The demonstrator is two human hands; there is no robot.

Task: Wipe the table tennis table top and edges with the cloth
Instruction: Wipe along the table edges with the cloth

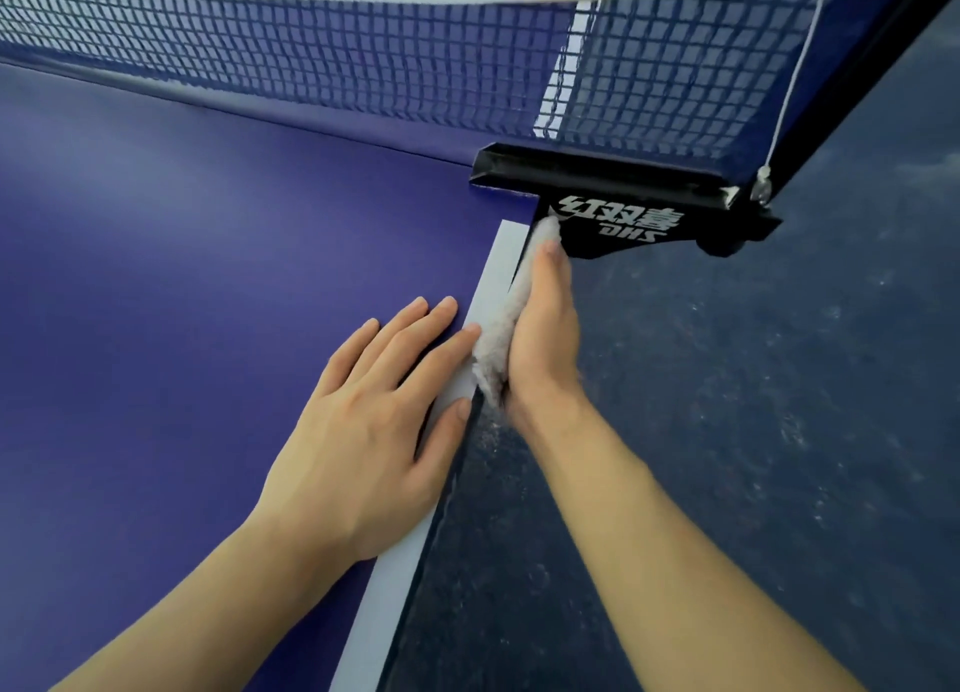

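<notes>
Left hand [363, 421] lies flat on the table top [156, 276]; right hand [543, 328] grips the cloth [496, 340] against its edge.

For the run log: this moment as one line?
edge wipe | right hand holds cloth against table edge by net clamp | left hand flat on table top

- I have one view, from the head, facing forward and down, close over the left hand [363, 431] and right hand [545, 328].
- Past the fingertips [444, 304] stands the net [311, 52]; right of them, floor [753, 431].
</notes>
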